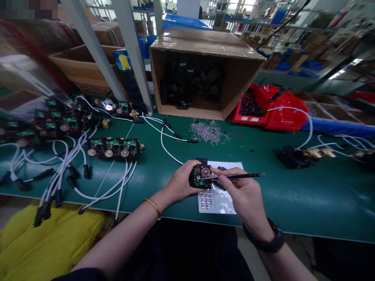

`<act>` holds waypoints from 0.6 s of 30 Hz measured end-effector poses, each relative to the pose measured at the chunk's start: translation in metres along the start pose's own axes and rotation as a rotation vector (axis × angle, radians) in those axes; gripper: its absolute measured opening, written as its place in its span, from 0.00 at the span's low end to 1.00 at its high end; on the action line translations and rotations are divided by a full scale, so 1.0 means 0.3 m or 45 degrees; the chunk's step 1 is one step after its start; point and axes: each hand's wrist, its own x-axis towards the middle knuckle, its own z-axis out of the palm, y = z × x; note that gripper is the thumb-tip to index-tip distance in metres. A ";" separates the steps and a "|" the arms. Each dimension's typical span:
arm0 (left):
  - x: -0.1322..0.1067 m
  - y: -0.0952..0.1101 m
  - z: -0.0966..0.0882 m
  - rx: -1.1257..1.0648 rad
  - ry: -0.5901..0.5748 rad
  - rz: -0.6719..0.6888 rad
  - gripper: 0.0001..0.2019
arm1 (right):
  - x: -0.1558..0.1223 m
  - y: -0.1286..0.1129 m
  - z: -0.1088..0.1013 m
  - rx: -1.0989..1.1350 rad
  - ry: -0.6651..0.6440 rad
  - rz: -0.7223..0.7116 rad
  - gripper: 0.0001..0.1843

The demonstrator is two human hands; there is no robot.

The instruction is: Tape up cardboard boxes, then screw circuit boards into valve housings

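Note:
My left hand (182,180) is closed around the edge of a small black housing with a green circuit board (197,171) inside. A round metal part sits on the board's upper right. In my right hand (244,195) is a dark, slender pair of tweezers (243,176), its thin tip over the middle of the board. Beneath the hands lies a pale sheet (225,199) with rows of small shiny round pieces (206,200). Another dark part, partly hidden by my right hand, rests on the sheet. A white cable (168,150) runs up from near the housing.
Several similar board units (113,148) with white cables crowd the left of the green table (164,203). A pile of small screw-like pieces (208,132) lies ahead, before a cardboard box (205,41) of black parts. Red bins (285,109) and a brass-fitted unit (295,156) are at right.

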 end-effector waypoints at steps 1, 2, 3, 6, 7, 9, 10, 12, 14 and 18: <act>0.000 0.000 0.000 -0.006 0.003 0.001 0.32 | -0.001 -0.002 0.005 -0.021 -0.004 -0.009 0.07; 0.001 -0.001 0.000 -0.009 0.004 0.002 0.32 | -0.001 -0.004 0.009 -0.044 -0.007 -0.020 0.07; 0.001 -0.001 0.001 -0.010 0.005 0.005 0.32 | -0.002 -0.005 0.012 -0.073 -0.009 -0.033 0.07; 0.001 -0.003 0.003 0.002 0.009 0.016 0.32 | -0.003 -0.003 0.014 -0.162 -0.018 -0.047 0.07; 0.000 -0.004 0.003 0.010 0.010 0.019 0.32 | -0.003 -0.003 0.013 -0.180 -0.019 -0.048 0.07; 0.000 -0.006 0.003 0.026 0.008 0.024 0.33 | -0.002 -0.004 0.014 -0.207 -0.015 -0.051 0.08; 0.000 -0.007 0.003 0.032 0.006 0.025 0.33 | -0.001 -0.006 0.016 -0.227 -0.006 -0.062 0.08; -0.002 -0.008 0.002 0.037 0.000 0.022 0.33 | -0.001 -0.011 0.024 -0.290 0.023 -0.097 0.08; -0.003 -0.007 0.001 0.039 0.010 0.007 0.33 | -0.001 -0.011 0.035 -0.311 0.032 -0.113 0.08; -0.005 0.001 0.000 0.033 0.019 -0.032 0.34 | 0.001 0.002 0.028 0.013 -0.001 -0.010 0.08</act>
